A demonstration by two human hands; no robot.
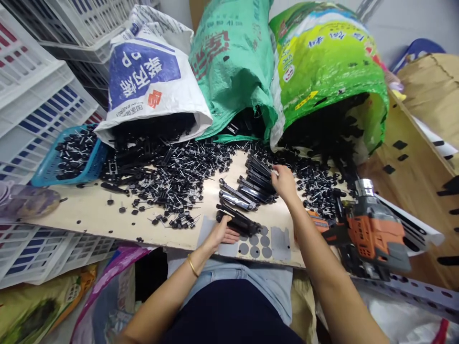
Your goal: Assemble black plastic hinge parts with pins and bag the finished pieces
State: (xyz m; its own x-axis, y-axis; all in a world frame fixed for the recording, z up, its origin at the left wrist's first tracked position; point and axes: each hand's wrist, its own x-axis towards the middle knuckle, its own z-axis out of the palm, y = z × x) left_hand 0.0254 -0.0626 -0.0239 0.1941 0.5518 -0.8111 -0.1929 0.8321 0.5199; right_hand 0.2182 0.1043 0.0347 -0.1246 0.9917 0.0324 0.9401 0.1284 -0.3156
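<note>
My left hand (225, 232) is at the near edge of the table, its thumb over the end of a long black plastic bar (238, 221) and its fingers on the near side. My right hand (284, 181) is closed in a pinch at the right end of a row of similar black bars (256, 179); what its fingertips hold is too small to make out. Two more glossy bars (236, 199) lie between the hands. Grey round discs (254, 252) and a grey sheet (281, 242) lie by the table's front edge.
Heaps of black-headed metal pins (179, 177) cover the back of the table (89, 210). A white sack (150, 81), a green sack (233, 57) and a yellow-green sack (326, 62) spill black parts. A blue basket (68, 179) stands left; an orange power tool (376, 234) lies right.
</note>
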